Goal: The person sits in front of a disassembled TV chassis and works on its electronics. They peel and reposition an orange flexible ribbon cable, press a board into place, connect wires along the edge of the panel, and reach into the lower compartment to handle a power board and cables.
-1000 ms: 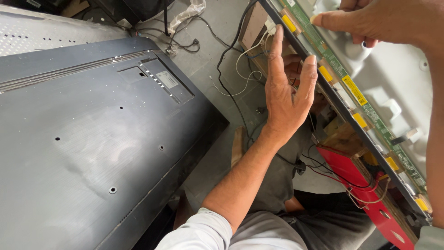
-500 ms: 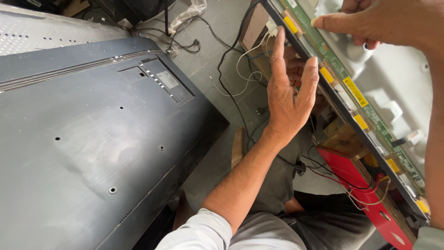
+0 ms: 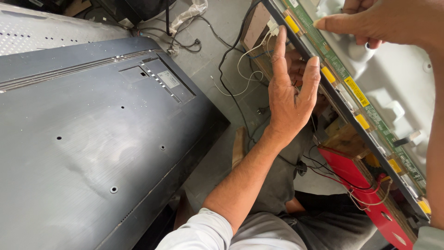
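While both hands work at the raised edge of an opened flat screen, the scene reads as follows.

Left hand: the left hand (image 3: 291,99) is open, fingers straight and spread a little, its grip wide and holding nothing; the fingertips rest against the dark lower edge of the screen panel (image 3: 393,106).

Right hand: the right hand (image 3: 384,23) reaches in from the top right, thumb pointing left, touching the panel near the green circuit strip (image 3: 340,69); whether its fingers pinch anything I cannot tell, since they curl out of sight.

Panel position: tilted up on its edge at the right of the view, its pale metal back facing the camera, above a red board (image 3: 365,185) with thin wires.

Stage, as a judgement: the dark rear cover (image 3: 92,139) already lies apart, flat at the left, so the opening-up looks done; the strip along the panel edge is still in place, so work on it seems to remain.

Count: one rear cover, one panel, one green strip, one red board, two hands of the same person; at least five yellow labels (image 3: 357,91) along the strip.

Floor: loose black and white cables (image 3: 236,69) lie between cover and panel.
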`<state>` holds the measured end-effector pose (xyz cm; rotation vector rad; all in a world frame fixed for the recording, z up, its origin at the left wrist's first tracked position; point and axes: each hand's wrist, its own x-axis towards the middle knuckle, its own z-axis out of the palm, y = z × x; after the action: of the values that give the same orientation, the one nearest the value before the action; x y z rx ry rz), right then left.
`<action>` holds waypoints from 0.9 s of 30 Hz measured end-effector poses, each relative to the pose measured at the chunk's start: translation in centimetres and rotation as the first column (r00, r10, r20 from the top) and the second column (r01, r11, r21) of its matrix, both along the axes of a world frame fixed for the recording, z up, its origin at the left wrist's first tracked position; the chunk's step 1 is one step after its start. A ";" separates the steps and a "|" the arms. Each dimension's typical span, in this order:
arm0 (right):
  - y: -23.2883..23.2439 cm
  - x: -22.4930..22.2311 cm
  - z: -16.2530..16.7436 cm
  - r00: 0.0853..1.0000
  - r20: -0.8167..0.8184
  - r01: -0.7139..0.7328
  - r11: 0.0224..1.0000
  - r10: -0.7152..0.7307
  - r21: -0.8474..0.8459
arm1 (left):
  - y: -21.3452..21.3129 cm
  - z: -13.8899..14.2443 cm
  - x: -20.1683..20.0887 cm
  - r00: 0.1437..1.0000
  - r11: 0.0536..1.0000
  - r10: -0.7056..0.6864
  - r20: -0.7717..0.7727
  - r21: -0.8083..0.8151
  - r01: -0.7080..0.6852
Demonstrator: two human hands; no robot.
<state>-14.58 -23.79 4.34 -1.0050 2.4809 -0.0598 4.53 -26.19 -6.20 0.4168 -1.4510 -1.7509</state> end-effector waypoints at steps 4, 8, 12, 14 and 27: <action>-0.2 0.1 0.1 1.000 0.021 0.007 1.000 -0.007 -0.022 | -0.1 0.1 0.1 1.000 1.000 -0.007 -0.005 0.014 0.007; -0.4 0.2 0.4 1.000 0.027 -0.001 1.000 0.001 -0.002 | -0.2 0.2 0.2 1.000 1.000 -0.005 -0.008 0.012 0.005; -0.4 0.1 0.7 0.999 0.030 -0.015 0.999 0.013 0.048 | -0.2 0.2 0.2 1.000 1.000 -0.008 -0.010 0.017 0.008; -0.3 -0.2 0.7 0.999 0.034 -0.039 0.996 0.036 0.077 | -0.2 0.2 0.3 1.000 1.000 -0.011 -0.011 0.020 0.011; 0.7 -1.3 -0.1 0.985 0.059 -0.166 0.986 0.164 0.032 | -0.1 0.5 0.3 1.000 0.999 -0.011 -0.024 0.034 0.012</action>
<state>-15.89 -23.12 4.24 -1.1731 2.3314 0.0102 4.84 -26.31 -5.74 0.4048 -1.4105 -1.7859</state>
